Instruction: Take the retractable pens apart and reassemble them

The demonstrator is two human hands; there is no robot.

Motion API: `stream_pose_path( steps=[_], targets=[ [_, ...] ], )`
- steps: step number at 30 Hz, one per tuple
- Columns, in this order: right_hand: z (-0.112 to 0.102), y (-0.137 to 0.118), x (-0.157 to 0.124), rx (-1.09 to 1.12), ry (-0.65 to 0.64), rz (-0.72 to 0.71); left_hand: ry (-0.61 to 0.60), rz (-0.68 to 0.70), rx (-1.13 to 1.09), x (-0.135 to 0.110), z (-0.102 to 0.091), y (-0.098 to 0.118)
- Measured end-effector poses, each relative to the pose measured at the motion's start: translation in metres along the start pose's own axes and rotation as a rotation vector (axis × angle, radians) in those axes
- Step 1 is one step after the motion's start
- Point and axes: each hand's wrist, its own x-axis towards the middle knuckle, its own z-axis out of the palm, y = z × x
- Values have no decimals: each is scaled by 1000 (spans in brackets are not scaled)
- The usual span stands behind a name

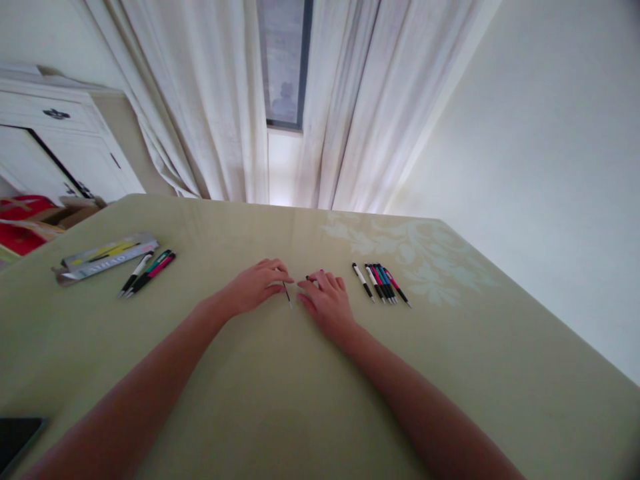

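Observation:
My left hand (257, 285) is closed in a pinch over the middle of the table. Between its thumb and fingers is a thin pen refill (287, 294), dark with a pale lower end, slanting down to the tabletop. Just right of it, my right hand (327, 300) rests low with its fingers curled together. Small dark and pink bits show at those fingertips, but most of what they hold is hidden. To the right lies a row of several click pens (383, 283) with black grips and white, pink, blue and dark barrels, the white pen (363, 283) a little apart.
On the left of the pale green table (280, 413), several pens (147, 274) lie beside an opened cardboard pen box (107, 257). A dark flat object (17, 440) sits at the near left corner. Beyond are curtains (210, 100), a white cabinet (65, 133) and a wall at right.

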Motion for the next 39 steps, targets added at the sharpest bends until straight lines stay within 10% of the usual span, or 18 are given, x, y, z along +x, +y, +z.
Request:
stream_pose_path(
  steps=[12,22,39],
  targets=[
    [5,6,1,101,-20,-3,-63,-99,-129,-5,-9,-6],
    [4,9,1,576,225,50,401,-406,-1123,15,33,24],
    [3,6,0,554,314,58,266,-326,-1250,10,39,27]
  ],
)
